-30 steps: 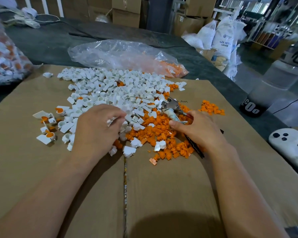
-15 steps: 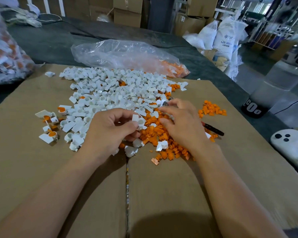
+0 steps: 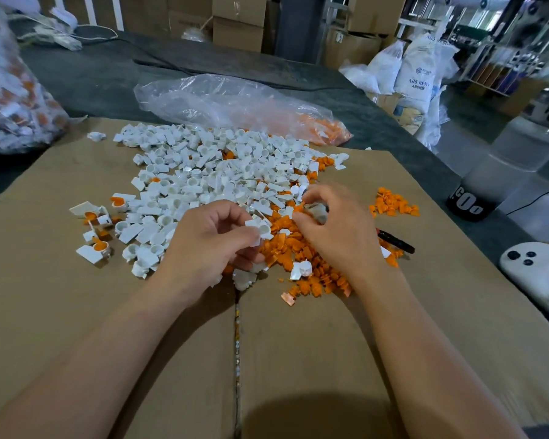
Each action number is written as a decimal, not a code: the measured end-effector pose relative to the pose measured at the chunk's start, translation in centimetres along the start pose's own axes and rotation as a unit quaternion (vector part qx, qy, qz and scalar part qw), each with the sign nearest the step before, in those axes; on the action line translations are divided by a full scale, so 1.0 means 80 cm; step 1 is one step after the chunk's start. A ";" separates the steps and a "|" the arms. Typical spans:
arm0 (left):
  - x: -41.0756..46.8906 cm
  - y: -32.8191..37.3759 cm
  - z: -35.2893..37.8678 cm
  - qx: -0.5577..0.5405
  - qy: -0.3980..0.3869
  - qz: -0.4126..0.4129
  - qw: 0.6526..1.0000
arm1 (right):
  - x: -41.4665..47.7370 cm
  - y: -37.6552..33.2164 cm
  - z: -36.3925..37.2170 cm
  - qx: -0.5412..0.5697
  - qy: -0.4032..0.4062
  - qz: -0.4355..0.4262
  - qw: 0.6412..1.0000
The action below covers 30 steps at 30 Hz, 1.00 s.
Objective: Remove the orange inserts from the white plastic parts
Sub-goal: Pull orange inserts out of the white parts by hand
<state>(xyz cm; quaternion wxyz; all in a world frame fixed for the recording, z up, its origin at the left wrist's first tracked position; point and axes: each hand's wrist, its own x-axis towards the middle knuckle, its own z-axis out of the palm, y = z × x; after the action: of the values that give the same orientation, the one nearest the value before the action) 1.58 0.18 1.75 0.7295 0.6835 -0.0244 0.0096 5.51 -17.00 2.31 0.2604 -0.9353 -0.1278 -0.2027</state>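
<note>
My left hand pinches a white plastic part between thumb and fingers, just above the cardboard. My right hand is curled round the pliers, whose pale handle shows under its fingers and whose black handle end sticks out to the right. The jaws are hidden by the fingers. A wide pile of white parts lies beyond my hands. Loose orange inserts are heaped under and between my hands. Several white parts with orange inserts inside lie at the left.
A small heap of orange inserts lies at the right. A clear bag with orange pieces lies behind the pile, another full bag at the far left. A white controller and a black-based container stand off the cardboard at the right.
My left hand lifted a white part out of the pile and brought it toward the middle. My right hand moved left with the pliers to meet it.
</note>
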 end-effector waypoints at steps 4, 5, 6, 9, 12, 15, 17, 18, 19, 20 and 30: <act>-0.001 0.001 -0.001 0.004 0.009 -0.006 1.000 | -0.010 -0.017 -0.006 0.133 -0.001 0.009 0.991; -0.001 0.001 -0.001 0.001 0.015 -0.011 1.000 | -0.011 -0.020 -0.007 0.160 -0.002 0.004 0.987; -0.001 0.001 -0.001 -0.003 0.020 -0.016 1.000 | -0.012 -0.022 -0.008 0.180 -0.005 0.000 0.984; 0.000 0.003 0.001 -0.025 0.026 -0.028 0.999 | -0.015 -0.028 -0.007 0.221 -0.017 -0.011 0.975; 0.001 0.004 0.001 -0.046 0.023 -0.037 0.998 | -0.017 -0.033 -0.006 0.263 -0.031 -0.019 0.964; 0.001 0.003 0.000 -0.058 0.018 -0.045 0.997 | -0.019 -0.035 -0.006 0.286 -0.049 -0.032 0.957; 0.001 0.002 -0.001 -0.058 0.017 -0.049 0.997 | -0.019 -0.037 -0.005 0.295 -0.059 -0.032 0.953; 0.002 0.002 -0.001 -0.059 0.017 -0.050 0.997 | -0.020 -0.038 -0.005 0.296 -0.063 -0.032 0.953; 0.002 0.002 0.000 -0.059 0.017 -0.052 0.997 | -0.020 -0.039 -0.003 0.295 -0.066 -0.031 0.953; 0.002 0.002 0.000 -0.059 0.017 -0.053 0.997 | -0.021 -0.040 -0.003 0.295 -0.067 -0.030 0.953; 0.000 0.003 0.001 -0.067 0.034 -0.045 0.996 | -0.021 -0.037 0.000 0.319 -0.075 -0.020 0.945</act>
<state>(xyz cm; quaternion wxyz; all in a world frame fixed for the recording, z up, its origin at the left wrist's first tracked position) 1.59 0.09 1.99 0.7735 0.6330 0.0310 -0.0015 3.00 -14.78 2.83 0.5307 -0.8130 -0.2235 -0.0859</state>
